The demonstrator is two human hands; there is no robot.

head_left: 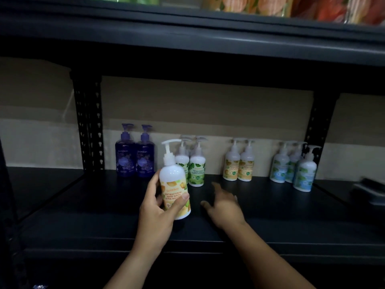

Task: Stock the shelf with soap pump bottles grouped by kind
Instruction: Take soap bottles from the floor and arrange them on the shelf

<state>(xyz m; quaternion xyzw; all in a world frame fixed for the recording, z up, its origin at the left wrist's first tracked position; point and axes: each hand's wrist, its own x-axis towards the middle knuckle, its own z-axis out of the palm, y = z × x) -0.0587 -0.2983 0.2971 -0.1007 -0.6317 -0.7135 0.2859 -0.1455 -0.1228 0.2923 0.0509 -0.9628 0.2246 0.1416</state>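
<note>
The left hand grips a white plastic pump bottle with an orange-and-yellow fruit label, fingers behind it and the thumb curled across the front of the label. The bottle is upright, tilted slightly, its long axis running up the frame with the white pump head at the top and the spout pointing toward the left of the frame. It sits low and centre-left in the frame, above the front part of the dark shelf board; whether its base touches the board I cannot tell.

The matching kind, the 2 white bottles with orange-yellow labels, stands at the back of the shelf, right of centre in the frame. So the held bottle's place lies up and to the right of the grip, well apart from it. Between them stand the 2 white bottles with green leaf labels, just behind the held bottle, so the path probably has to pass in front of those.

The right hand is blurred, fingers loosely spread and holding nothing, low over the board in the centre of the frame. It is the nearer hand to the orange pair, though the left hand has the bottle.

At far left of the row stand 2 dark purple bottles; at far right, 3 white bottles with blue-green labels.
</note>
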